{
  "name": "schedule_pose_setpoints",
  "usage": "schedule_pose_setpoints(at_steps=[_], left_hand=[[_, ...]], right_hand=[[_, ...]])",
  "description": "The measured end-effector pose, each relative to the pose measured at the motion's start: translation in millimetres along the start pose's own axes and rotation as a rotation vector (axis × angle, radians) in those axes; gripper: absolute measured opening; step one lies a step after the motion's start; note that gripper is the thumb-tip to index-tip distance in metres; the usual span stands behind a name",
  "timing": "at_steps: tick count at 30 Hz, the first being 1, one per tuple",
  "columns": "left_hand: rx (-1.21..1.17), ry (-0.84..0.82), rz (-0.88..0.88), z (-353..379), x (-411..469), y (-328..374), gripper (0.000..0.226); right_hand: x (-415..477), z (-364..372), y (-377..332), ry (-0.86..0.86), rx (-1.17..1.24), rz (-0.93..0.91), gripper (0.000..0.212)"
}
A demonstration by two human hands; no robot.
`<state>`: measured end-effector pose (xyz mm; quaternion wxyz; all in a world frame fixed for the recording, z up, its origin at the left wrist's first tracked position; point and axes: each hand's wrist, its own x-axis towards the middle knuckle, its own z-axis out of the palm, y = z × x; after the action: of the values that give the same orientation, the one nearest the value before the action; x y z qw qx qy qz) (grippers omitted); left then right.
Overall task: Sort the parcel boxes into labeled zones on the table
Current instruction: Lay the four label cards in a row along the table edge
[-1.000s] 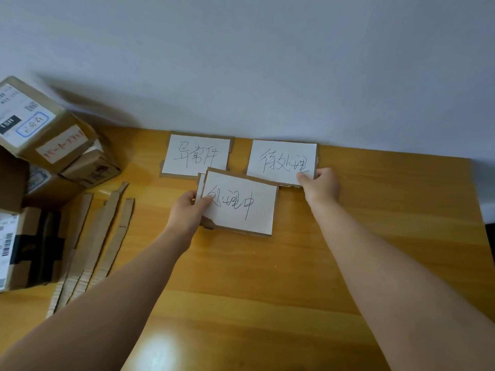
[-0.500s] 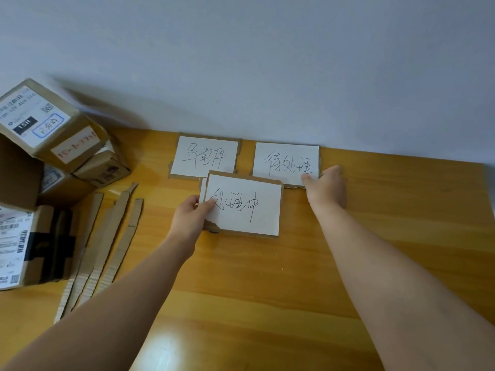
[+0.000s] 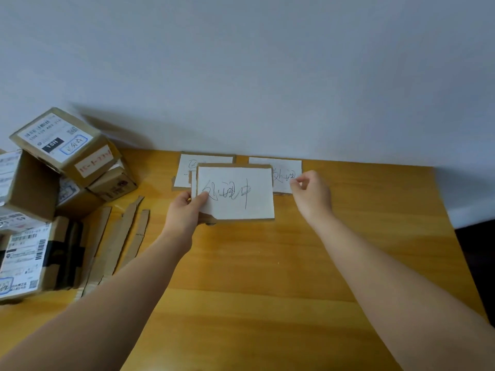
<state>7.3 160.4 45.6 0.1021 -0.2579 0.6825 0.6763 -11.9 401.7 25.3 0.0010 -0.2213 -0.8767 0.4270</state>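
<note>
Head view: the left hand (image 3: 184,212) grips the middle card (image 3: 238,194) at its lower left corner, thumb on the white face and fingers curled beneath. The card's long axis runs left to right across the frame, so nearly all of it reaches rightward from the grip. It hangs over the centre of the frame, covers most of the left card (image 3: 187,167) and overlaps the near edge of the right card (image 3: 284,167). Both of those lie flat on the table (image 3: 267,277) against the wall.

The right hand (image 3: 310,194) sits at the lower right corner of the right card with its fingers curled. It may be pinching that corner, but I cannot tell whether it grips or only touches.

The boxes (image 3: 61,145) are piled at the left edge of the frame, well apart from the cards, with cardboard strips (image 3: 126,231) between the two. No box stands by a card yet, so the sorting has not begun.

The held card likely needs its own spot clear of the other two. With the grip at its left end, that end leads any shift. The left hand is the nearer one to the boxes.
</note>
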Motion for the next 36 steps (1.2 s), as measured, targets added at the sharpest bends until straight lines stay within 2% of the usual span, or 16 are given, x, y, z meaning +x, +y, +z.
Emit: schedule_pose_setpoints(at_steps=[3, 7, 13, 18, 23, 32, 36], left_hand=[[-0.062, 0.037, 0.046, -3, -10, 16, 0.015], [-0.068, 0.001, 0.101, -7, -25, 33, 0.017], [-0.083, -0.08, 0.138, -7, -59, 37, 0.016], [-0.05, -0.092, 0.128, 8, -81, 34, 0.017], [0.032, -0.013, 0.122, 34, -103, 19, 0.015], [0.078, 0.081, 0.06, 84, -125, -27, 0.012], [0.129, 0.118, 0.027, 105, -128, -41, 0.011]], right_hand=[[-26, -5, -28, -0.067, 0.105, -0.03, 0.019], [-61, -8, -50, -0.121, 0.234, -0.014, 0.03], [-99, -31, -52, -0.108, 0.49, 0.13, 0.05], [-108, -53, -33, -0.134, 0.602, 0.133, 0.027], [-105, -92, 2, -0.074, 0.726, 0.221, 0.028], [-79, -162, 76, 0.029, 0.649, 0.268, 0.022], [-57, -172, 100, 0.069, 0.652, 0.346, 0.021]])
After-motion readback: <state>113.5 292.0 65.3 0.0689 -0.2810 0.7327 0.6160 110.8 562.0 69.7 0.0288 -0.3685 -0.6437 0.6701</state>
